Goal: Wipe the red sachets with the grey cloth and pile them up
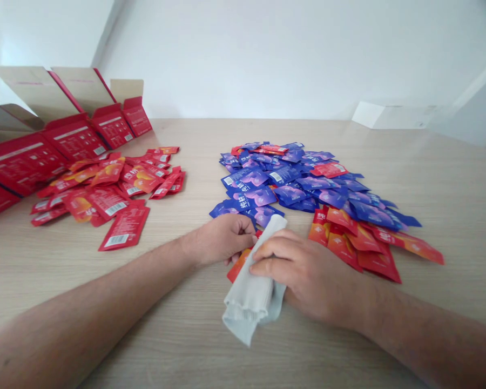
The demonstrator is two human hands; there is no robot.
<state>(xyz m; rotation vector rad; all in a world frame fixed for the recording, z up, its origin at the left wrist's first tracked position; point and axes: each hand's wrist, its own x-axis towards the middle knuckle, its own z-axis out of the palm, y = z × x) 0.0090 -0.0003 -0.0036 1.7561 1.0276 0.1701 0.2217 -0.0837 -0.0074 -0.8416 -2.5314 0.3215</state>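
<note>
My right hand (311,270) has its fingers wrapped over a folded white cloth (247,297), whose loose, thin edges hang toward me. Just left of it, my left hand (227,237) is closed with thumb and fingertips pinched at a red-orange sachet (238,266). Part of that sachet lies hidden behind the cloth and my fingers. Beyond both hands spreads a heap of blue-purple sachets (283,175), with a few red ones among them. Several red-orange sachets (342,248) lie close by my right hand, at the heap's near right side.
At left, another pile of red-orange sachets (105,202) lies before a row of red cartons (75,135) with raised flaps. A white box-like object (389,115) stands at the table's back right, near the white wall (283,59). Everything rests on a pale wood-grain table (174,335).
</note>
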